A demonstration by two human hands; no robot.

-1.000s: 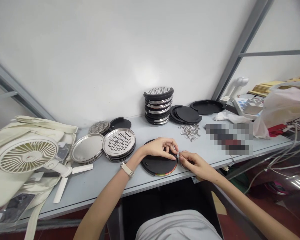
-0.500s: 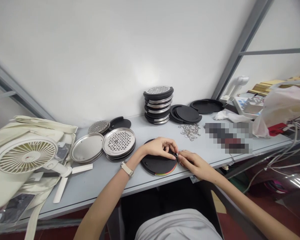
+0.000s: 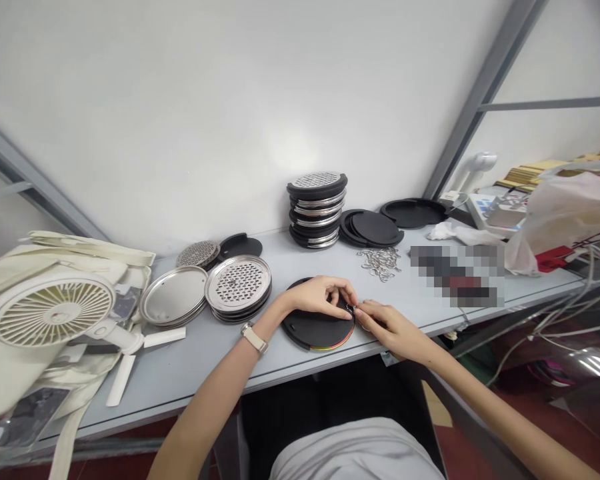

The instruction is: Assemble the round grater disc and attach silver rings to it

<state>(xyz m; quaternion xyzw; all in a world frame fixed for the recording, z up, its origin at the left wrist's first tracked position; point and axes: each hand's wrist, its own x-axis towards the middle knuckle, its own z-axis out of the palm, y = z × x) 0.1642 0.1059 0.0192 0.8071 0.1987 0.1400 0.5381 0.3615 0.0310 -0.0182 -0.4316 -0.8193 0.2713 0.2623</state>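
Note:
A round black disc (image 3: 317,330) with a red, yellow and green strip along its front right rim lies at the table's front edge. My left hand (image 3: 327,297) rests over its upper part, thumb and fingers closing on its right rim. Just right of that rim, my right hand (image 3: 387,327) pinches a small metal ring (image 3: 351,308), partly hidden by the fingertips. Behind my hands lies a heap of metal clips or chains (image 3: 380,263). To the left stands a pile topped by a perforated metal disc (image 3: 238,283).
Silver plates (image 3: 174,297) and a white fan (image 3: 55,310) are at the left. Behind stands a tall stack of discs (image 3: 316,210). Black round trays (image 3: 414,212) lie back right, with a plastic bag (image 3: 570,207) farther right. Part of the table is pixelated.
My right fingertips have shifted very slightly left at the disc's rim, and the small ring has turned a little. My left hand has barely moved.

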